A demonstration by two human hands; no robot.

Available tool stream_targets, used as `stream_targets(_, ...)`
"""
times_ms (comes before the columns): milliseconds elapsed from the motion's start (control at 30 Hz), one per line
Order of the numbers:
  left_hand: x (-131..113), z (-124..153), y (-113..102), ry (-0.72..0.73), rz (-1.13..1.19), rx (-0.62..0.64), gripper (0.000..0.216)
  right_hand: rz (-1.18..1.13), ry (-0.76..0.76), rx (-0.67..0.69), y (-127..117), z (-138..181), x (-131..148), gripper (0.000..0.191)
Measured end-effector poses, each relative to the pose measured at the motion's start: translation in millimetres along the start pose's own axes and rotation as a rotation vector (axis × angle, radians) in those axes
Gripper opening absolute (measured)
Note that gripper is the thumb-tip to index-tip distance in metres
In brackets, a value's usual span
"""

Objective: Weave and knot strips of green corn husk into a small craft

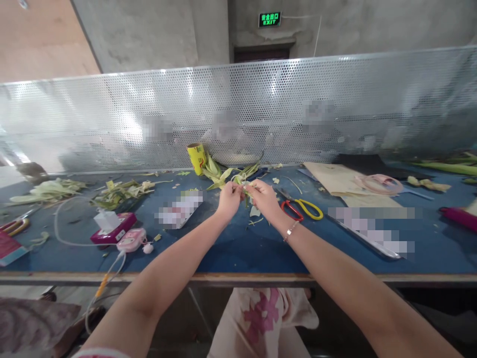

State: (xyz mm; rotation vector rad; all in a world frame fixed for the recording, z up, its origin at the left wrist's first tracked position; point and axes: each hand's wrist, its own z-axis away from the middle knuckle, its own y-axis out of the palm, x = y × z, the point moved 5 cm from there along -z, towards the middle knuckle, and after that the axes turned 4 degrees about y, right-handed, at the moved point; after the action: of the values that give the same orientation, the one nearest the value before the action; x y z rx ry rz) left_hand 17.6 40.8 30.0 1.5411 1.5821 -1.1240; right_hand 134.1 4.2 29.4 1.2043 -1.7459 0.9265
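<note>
My left hand (230,196) and my right hand (265,200) meet at the middle of the blue table. The fingers of both are closed in a pinch on a thin, pale green leaf strip (241,180), and the fingertips partly hide it. Just behind them lies a loose heap of green and yellowish leaves (213,170), which look like plant husks. A yellow printed roll (196,158) stands tilted at the back of this heap. Beside my right wrist rest scissors (302,209) with one red and one yellow handle loop.
A phone-like object (179,210) lies left of my hands, near a magenta tissue box (115,227) and a pink charger with a cable (131,240). Brown paper (335,180) and a blurred flat tray (367,231) lie right. A perforated metal screen (246,109) borders the table's back.
</note>
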Motion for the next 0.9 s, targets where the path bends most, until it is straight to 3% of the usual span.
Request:
stream_targets(333,-2.1,-5.4,-4.5,0.022,-0.099,-0.043,0.017,0.011,-0.064,0.022,2.0,0.5,1.8,0.026)
stream_targets(567,-9.8,4.0,3.9,0.035,0.024,0.088,0.016,-0.064,0.034,-0.114,-10.3,-8.2,-11.3,0.026)
stream_targets(733,-13.9,8.6,8.2,0.038,0.04,0.105,0.018,-0.114,0.035,-0.163,-11.3,-9.9,-16.0,0.028)
stream_targets(900,-7.1,6.6,7.0,0.024,0.105,0.103,0.017,-0.122,0.04,-0.079,-9.2,-9.1,-17.6,0.028)
